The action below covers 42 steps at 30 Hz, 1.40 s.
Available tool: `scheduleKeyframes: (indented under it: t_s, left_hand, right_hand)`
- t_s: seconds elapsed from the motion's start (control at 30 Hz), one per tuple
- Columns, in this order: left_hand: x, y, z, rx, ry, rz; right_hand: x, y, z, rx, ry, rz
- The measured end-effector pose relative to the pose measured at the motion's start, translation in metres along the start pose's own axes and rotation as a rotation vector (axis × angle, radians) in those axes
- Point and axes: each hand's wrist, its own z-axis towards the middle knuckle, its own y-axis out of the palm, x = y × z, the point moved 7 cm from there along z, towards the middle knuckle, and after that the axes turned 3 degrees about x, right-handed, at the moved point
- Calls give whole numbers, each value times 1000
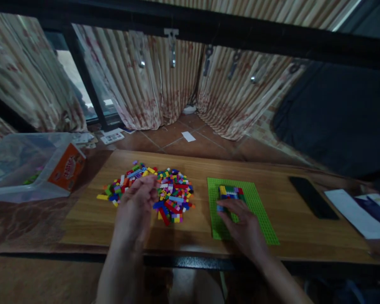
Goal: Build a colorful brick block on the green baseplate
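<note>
My left hand [138, 198] is above a heap of mixed toy bricks [175, 192], its fingers curled together and slightly blurred. Whatever may be between those fingertips is hidden. Over on the green baseplate [261, 219], my right hand [243, 221] pinches a blue toy brick [220, 207] at the near left corner of a low build. That build of multicoloured bricks [230, 191] stands on the plate, with yellow, green, white and red pieces showing. The right fingers cover part of its near side.
A clear plastic box [34, 164] with an orange label lies at the left. On the wooden board [307, 236], a dark phone-like slab [313, 197] is right of the baseplate. White papers [357, 213] lie at the right end. Curtains [164, 84] hang behind.
</note>
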Motion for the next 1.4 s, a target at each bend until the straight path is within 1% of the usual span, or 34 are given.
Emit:
scheduleKeyframes:
  t_s: [0.03,0.1,0.17,0.2,0.27,0.33,0.43,0.5,0.63,0.73,0.87,0.97,1.03,1.1,1.27,1.4]
  left_hand:
    - [-13,14,-5,-53,-11,106]
    - [-38,42,-17,-187,3,348]
    - [-59,66,-27,-302,62,542]
    - [-68,75,-30,-341,89,620]
    - [-85,86,-35,-382,131,737]
    - [-99,93,-36,-407,151,817]
    - [-117,100,-38,-438,143,875]
    - [-125,105,-40,-456,128,893]
    - [-131,113,-43,-456,111,946]
    - [-133,113,-43,-443,110,969]
    - [-136,114,-39,-445,124,988]
    - [-136,117,-36,-447,139,1050]
    - [-136,119,-35,-449,146,1083]
    - [-135,120,-35,-451,154,1100]
    - [-135,123,-37,-460,179,1110]
    - [-135,124,-38,-459,174,1130]
  right_hand:
    - [11,-7,-2,26,16,-26]
    - [24,-12,-2,31,30,-40]
    - [27,-12,2,-5,27,-29]
    - [27,-10,5,-28,23,-24]
    - [26,-9,8,-60,17,-20]
    - [26,-10,9,-75,17,-20]
    - [30,-11,8,-83,23,-26]
    - [31,-11,7,-86,21,-26]
    - [32,-17,5,-40,9,-15]
    - [37,-28,4,51,51,-4]
    - [55,-46,-2,216,219,36]
    - [69,-53,-8,276,354,28]
    - [72,-53,-10,278,395,13]
    - [72,-50,-11,264,401,1]
    - [59,-37,-10,282,380,-57]
    - [54,-25,-8,261,417,-81]
